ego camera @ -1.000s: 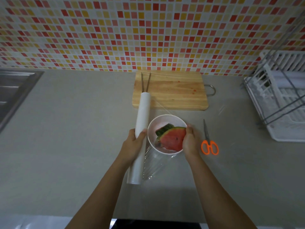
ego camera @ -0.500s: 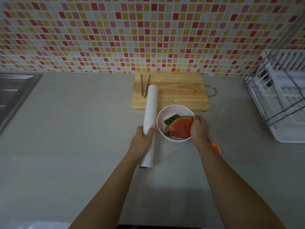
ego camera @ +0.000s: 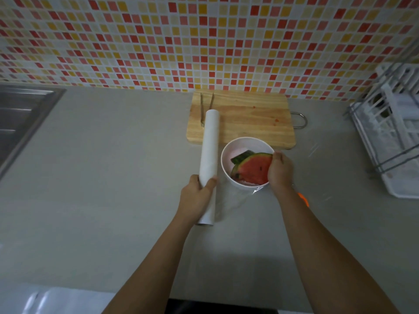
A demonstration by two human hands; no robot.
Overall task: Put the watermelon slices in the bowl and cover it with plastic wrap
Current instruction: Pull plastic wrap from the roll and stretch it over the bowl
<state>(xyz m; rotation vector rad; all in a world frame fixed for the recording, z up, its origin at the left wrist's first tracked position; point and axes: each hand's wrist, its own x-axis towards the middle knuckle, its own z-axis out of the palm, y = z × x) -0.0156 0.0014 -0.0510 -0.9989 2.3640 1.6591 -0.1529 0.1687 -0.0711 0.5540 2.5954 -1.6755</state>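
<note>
A white bowl (ego camera: 235,148) stands on the grey counter just in front of the cutting board, holding red watermelon slices (ego camera: 252,168) with green rind. My left hand (ego camera: 196,196) grips a long white roll of plastic wrap (ego camera: 209,152) lying left of the bowl, its far end over the board. My right hand (ego camera: 280,169) rests on the bowl's right rim, fingers closed over clear film. Transparent wrap (ego camera: 229,205) stretches from the roll toward the bowl and wrinkles on the counter near its front.
A wooden cutting board (ego camera: 247,118) with metal tongs (ego camera: 205,111) lies against the tiled wall. Orange scissor handles (ego camera: 303,198) peek out behind my right wrist. A white dish rack (ego camera: 390,141) stands at the right, a steel sink (ego camera: 20,118) at the left.
The bowl and both hands sit farther from me, nearer the cutting board, than one second ago. The roll's far end now lies over the board. My right arm now hides most of the scissors.
</note>
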